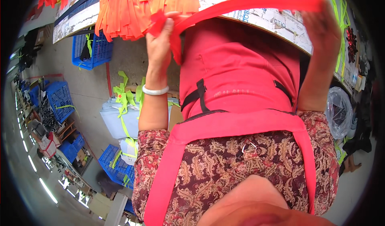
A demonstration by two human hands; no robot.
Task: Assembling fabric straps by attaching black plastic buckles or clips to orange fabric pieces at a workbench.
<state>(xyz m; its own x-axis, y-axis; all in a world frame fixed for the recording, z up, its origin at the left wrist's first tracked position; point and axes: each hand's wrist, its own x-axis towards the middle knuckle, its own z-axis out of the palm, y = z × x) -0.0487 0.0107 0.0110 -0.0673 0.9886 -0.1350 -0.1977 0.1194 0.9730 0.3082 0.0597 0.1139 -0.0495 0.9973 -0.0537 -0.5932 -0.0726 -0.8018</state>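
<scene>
Clock positions were taken from the centre of the head view, with 12 o'clock at the upper edge. The red strip (248,4) extended between both hands from 11 to 2 o'clock, crossing above the near edge of the worktop (256,18) in a shallow upward arch.

The left hand (159,45) was at 11 o'clock. Its grip was closed on a bunched section of the red strip, between thumb and fingers; a short tail of strip hung below it toward 12 o'clock. A white bangle (155,91) encircled the left wrist.

The right hand (323,30) was at 2 o'clock, raised. Its grip was grasping the far end of the same strip; blur obscured the exact finger placement.

A layered pile of orange strips (148,7) lay on the worktop at 11 o'clock, just beside the left hand, and overhung the edge. Yellow-green strips (341,29) hung at 2 o'clock, just beyond the right hand. A clear plastic bag (339,111) was at 3 o'clock. A blue basket (92,51) stood at 10 o'clock, and a pale blue bundle (116,119) lay at 9 o'clock.
</scene>
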